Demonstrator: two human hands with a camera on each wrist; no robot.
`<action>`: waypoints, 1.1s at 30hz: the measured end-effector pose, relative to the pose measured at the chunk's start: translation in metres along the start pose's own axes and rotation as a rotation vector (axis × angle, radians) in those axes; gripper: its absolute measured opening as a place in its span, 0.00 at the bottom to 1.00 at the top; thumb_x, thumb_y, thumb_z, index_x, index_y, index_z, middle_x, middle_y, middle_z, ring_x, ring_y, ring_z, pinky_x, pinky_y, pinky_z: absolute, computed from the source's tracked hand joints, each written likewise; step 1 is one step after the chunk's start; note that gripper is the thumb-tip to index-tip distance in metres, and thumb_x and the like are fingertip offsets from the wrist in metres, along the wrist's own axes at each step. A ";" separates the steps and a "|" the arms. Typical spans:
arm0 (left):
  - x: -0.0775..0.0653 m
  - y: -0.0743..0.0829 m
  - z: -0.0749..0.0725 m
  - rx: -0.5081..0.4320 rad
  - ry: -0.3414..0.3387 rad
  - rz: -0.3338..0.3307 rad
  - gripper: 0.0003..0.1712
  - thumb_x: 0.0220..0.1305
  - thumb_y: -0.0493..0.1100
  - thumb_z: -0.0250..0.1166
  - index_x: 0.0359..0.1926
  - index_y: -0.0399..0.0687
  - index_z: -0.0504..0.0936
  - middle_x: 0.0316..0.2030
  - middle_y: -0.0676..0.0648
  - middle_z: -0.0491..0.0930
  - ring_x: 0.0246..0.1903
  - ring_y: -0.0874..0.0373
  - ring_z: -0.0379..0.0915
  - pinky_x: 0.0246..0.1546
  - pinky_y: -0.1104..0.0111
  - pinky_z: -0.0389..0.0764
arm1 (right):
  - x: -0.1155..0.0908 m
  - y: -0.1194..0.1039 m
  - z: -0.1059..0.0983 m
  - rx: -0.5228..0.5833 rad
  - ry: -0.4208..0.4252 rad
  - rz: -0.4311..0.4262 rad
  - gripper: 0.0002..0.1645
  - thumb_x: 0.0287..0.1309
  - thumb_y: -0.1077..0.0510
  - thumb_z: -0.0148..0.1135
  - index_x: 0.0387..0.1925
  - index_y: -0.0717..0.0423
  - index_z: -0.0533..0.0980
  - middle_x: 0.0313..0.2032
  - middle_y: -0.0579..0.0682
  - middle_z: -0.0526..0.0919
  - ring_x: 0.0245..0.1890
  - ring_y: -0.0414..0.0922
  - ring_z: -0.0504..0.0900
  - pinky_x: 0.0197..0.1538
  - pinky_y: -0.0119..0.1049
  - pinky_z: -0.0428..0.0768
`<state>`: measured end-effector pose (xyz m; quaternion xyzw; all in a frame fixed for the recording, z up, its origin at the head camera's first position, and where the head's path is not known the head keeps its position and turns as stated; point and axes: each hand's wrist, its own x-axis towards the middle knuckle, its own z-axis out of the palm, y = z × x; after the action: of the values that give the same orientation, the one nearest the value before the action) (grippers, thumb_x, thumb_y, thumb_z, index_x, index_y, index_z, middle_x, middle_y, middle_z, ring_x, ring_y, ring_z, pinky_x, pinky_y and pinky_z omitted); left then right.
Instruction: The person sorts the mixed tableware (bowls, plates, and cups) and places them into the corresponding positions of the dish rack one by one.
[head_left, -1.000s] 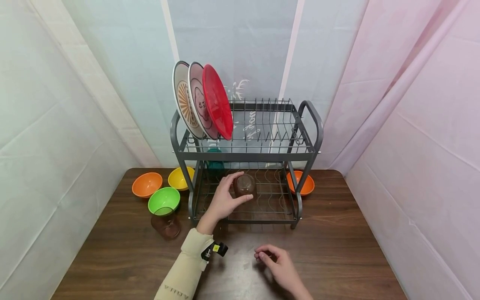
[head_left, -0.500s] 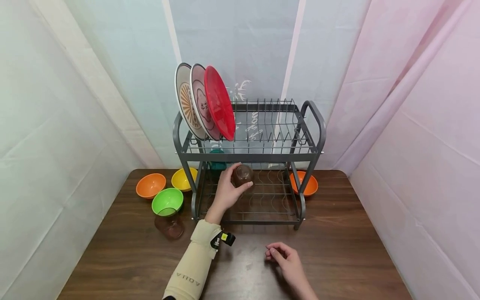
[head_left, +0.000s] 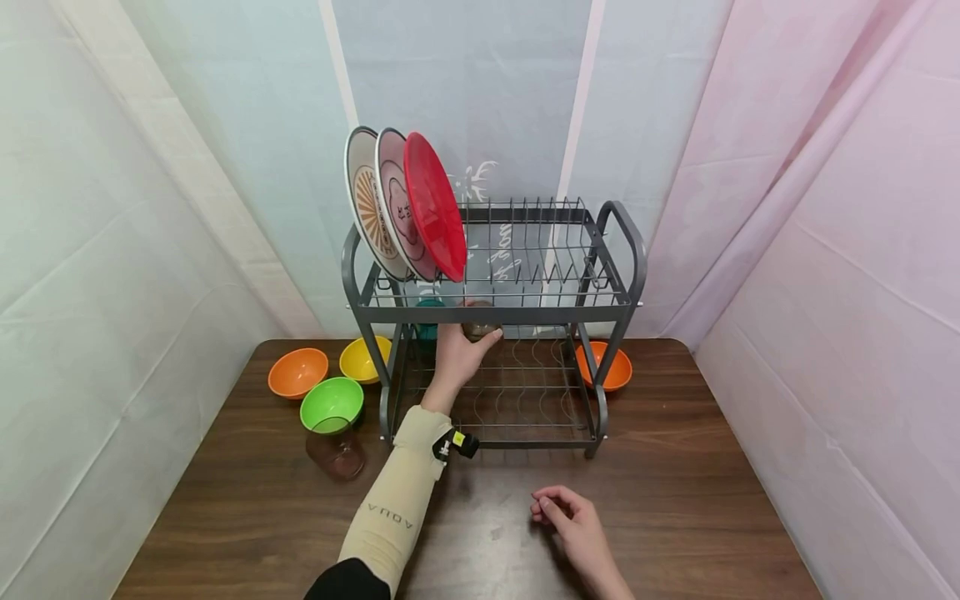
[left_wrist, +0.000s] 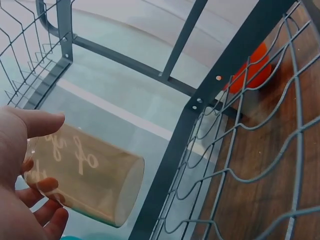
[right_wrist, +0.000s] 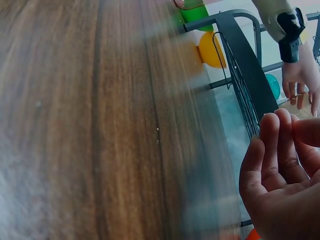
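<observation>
We see a green bowl [head_left: 332, 402] on the bench [head_left: 675, 500], then a teal cup [head_left: 426, 332] in the rack [head_left: 555, 315]; just right of it our left hand [head_left: 459, 358] grips a brown clear cup [left_wrist: 97, 175] between the tiers; farther right, our right hand [head_left: 573, 523] is loosely curled, holding nothing.

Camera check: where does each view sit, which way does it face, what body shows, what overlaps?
Head: on the head, facing forward and down at the rack and table; left hand, right hand, left sleeve show.
Left wrist: on that wrist, facing the glass between the rack's tiers; left hand shows.
Right wrist: on that wrist, facing across the table; right hand near, left hand beyond.
Head and left wrist share the glass.
</observation>
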<state>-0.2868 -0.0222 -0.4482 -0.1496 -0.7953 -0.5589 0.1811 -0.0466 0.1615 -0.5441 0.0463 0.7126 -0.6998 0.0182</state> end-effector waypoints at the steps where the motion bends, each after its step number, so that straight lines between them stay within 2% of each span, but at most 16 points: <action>1: 0.003 0.000 0.001 -0.003 0.001 -0.011 0.39 0.57 0.44 0.76 0.66 0.39 0.70 0.62 0.39 0.70 0.62 0.48 0.68 0.60 0.52 0.70 | 0.000 0.000 0.000 0.000 0.000 -0.009 0.11 0.66 0.69 0.57 0.43 0.78 0.76 0.34 0.65 0.83 0.31 0.47 0.85 0.40 0.37 0.83; 4: 0.009 -0.002 0.005 0.007 0.001 -0.048 0.38 0.56 0.44 0.76 0.65 0.38 0.71 0.61 0.39 0.72 0.61 0.48 0.68 0.61 0.52 0.70 | 0.000 0.003 0.000 -0.027 -0.004 -0.042 0.10 0.66 0.69 0.58 0.42 0.77 0.77 0.33 0.64 0.83 0.31 0.47 0.85 0.39 0.37 0.83; 9: 0.015 -0.011 0.011 0.050 0.000 -0.083 0.37 0.56 0.44 0.77 0.64 0.40 0.72 0.61 0.41 0.74 0.61 0.49 0.70 0.59 0.53 0.72 | 0.000 0.007 -0.001 -0.169 0.016 -0.062 0.06 0.66 0.68 0.59 0.40 0.69 0.80 0.30 0.55 0.84 0.31 0.46 0.84 0.38 0.34 0.81; 13: 0.018 -0.015 0.016 0.069 -0.020 -0.086 0.37 0.58 0.45 0.75 0.65 0.43 0.71 0.62 0.41 0.73 0.52 0.47 0.74 0.52 0.55 0.76 | 0.000 0.007 -0.001 -0.270 0.037 -0.066 0.05 0.65 0.67 0.60 0.38 0.63 0.82 0.29 0.48 0.84 0.30 0.43 0.83 0.37 0.31 0.79; 16: 0.020 -0.016 0.018 0.086 -0.031 -0.102 0.36 0.59 0.45 0.74 0.66 0.44 0.71 0.62 0.41 0.73 0.45 0.46 0.75 0.45 0.55 0.77 | 0.000 0.007 0.000 -0.310 0.030 -0.079 0.05 0.65 0.66 0.61 0.37 0.61 0.82 0.28 0.48 0.84 0.30 0.42 0.83 0.37 0.30 0.78; 24: 0.021 -0.022 0.027 0.093 -0.040 -0.175 0.37 0.60 0.45 0.74 0.68 0.46 0.69 0.62 0.41 0.70 0.46 0.50 0.78 0.45 0.58 0.80 | -0.001 0.009 0.001 -0.325 0.022 -0.121 0.05 0.65 0.66 0.62 0.36 0.60 0.83 0.28 0.49 0.85 0.29 0.44 0.83 0.37 0.30 0.78; 31: 0.023 -0.031 0.032 0.081 -0.004 -0.125 0.31 0.57 0.42 0.76 0.61 0.47 0.74 0.47 0.42 0.77 0.37 0.51 0.76 0.40 0.58 0.78 | -0.002 0.010 -0.001 -0.326 0.029 -0.152 0.04 0.64 0.66 0.62 0.36 0.61 0.82 0.28 0.49 0.85 0.28 0.43 0.83 0.36 0.30 0.78; 33: 0.024 -0.032 0.034 0.074 -0.006 -0.122 0.31 0.57 0.42 0.76 0.60 0.46 0.75 0.46 0.42 0.77 0.37 0.50 0.76 0.40 0.57 0.79 | -0.003 0.010 -0.001 -0.326 0.031 -0.153 0.04 0.64 0.66 0.62 0.36 0.61 0.82 0.28 0.50 0.85 0.28 0.44 0.83 0.36 0.30 0.78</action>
<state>-0.3265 -0.0004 -0.4745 -0.0954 -0.8236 -0.5386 0.1498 -0.0430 0.1626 -0.5534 -0.0009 0.8182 -0.5736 -0.0386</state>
